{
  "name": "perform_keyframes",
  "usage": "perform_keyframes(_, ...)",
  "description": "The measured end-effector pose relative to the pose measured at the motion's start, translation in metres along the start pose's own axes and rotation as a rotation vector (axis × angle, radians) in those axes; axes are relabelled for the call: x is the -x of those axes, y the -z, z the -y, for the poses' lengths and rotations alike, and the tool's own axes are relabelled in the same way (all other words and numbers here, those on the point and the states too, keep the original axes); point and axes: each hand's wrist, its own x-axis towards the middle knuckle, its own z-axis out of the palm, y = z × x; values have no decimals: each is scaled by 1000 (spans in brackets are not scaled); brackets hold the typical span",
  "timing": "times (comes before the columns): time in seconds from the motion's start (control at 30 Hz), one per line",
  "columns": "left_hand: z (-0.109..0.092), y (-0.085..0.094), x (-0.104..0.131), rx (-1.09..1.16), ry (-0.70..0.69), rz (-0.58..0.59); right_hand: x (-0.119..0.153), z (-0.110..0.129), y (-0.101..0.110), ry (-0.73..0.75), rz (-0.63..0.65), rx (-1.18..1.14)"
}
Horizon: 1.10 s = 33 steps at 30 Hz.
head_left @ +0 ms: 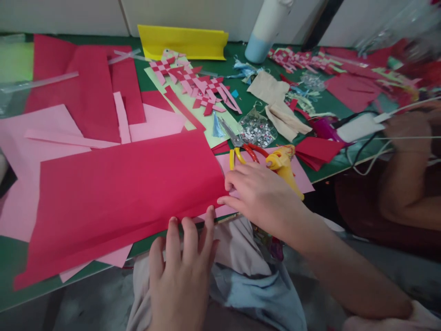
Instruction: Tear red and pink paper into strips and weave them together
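Observation:
A large red paper sheet (pixel 131 184) lies in front of me, with a crease running along its near edge. My left hand (pixel 184 262) has its fingers spread, and the fingertips touch that near edge toward the right. At the sheet's right corner is my right hand (pixel 255 195), with thumb and curled fingers closed at the paper's edge. Part of that corner is hidden by the fingers. Just beyond my right hand lie scissors (pixel 236 138) with yellow and red handles nearby. A yellow glue gun (pixel 284 165) rests against the right side of this hand.
Pink paper (pixel 37 174) and more red sheets (pixel 76 87) overlap at the left. Woven paper fish (pixel 200 85), a bag of small beads or eyes (pixel 258 128) and a bottle (pixel 265 32) stand or lie farther back. Another person's arm (pixel 409 161) is at the right.

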Motion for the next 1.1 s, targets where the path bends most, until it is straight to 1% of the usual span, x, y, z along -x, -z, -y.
perform_keyframes(0.07,-2,0,-2,-33,-19,2,8,1,-1,-28,-44,9)
perform_keyframes(0.17,-1,1,-4,-35,-50,23,28,8,-5,-77,-111,3)
perform_keyframes(0.23,0,1,-4,-30,-72,34,42,16,-12,-63,-187,-1)
perform_keyframes(0.33,1,1,-4,-29,-86,33,58,29,-25,-14,-190,-36)
perform_keyframes(0.4,0,1,-4,-30,-78,39,63,36,-33,-54,-176,-27)
perform_keyframes(0.53,-2,1,-4,-14,-55,52,66,40,-39,-137,-113,5)
perform_keyframes(0.67,-2,1,-5,19,-38,60,67,34,-35,-206,-110,32)
perform_keyframes(0.77,-4,1,-6,9,-41,56,67,31,-32,-212,-101,48)
perform_keyframes(0.87,-8,1,-8,27,-16,37,66,30,-29,-207,-74,54)
perform_keyframes(0.97,-10,3,-11,60,-5,57,64,32,-28,-210,-65,61)
perform_keyframes(1.1,-7,7,-11,18,-15,68,62,37,-27,-235,-66,87)
